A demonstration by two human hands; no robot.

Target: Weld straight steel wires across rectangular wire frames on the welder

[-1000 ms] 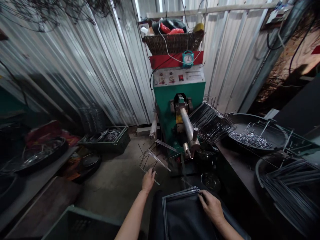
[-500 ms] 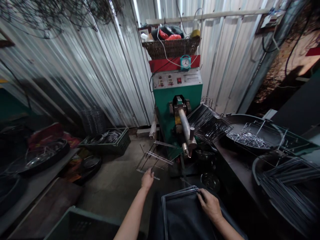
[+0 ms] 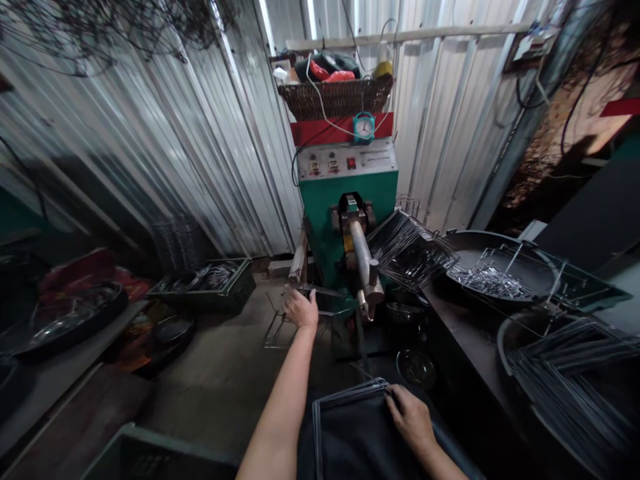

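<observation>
My left hand (image 3: 301, 309) reaches forward with thumb and fingers apart, nothing visible in its grasp. Behind and around it are the thin rods of a welded wire frame (image 3: 276, 346), left of the machine's tip; whether the hand touches them is unclear. My right hand (image 3: 411, 415) is closed on the corner of a bundle of bent wire frames (image 3: 345, 395), which lies over dark cloth (image 3: 370, 433) on my lap. Ahead stands a green spot welding machine (image 3: 320, 220), its metal arm (image 3: 361, 247) ending in a small tip just right of my left hand.
Many finished wire racks (image 3: 413, 250) are stacked right of the machine. A wide pan (image 3: 545, 263) holds small metal pieces, and a nearer pan (image 3: 505, 343) holds bent wires. Crates stand at left (image 3: 243, 280) and front left (image 3: 125, 440). A wicker basket (image 3: 335, 99) tops the machine.
My left hand has moved up and forward from the wire frame's near edge, and its fingers have spread. My right hand keeps its hold on the bent wire frames. The view has shifted slightly.
</observation>
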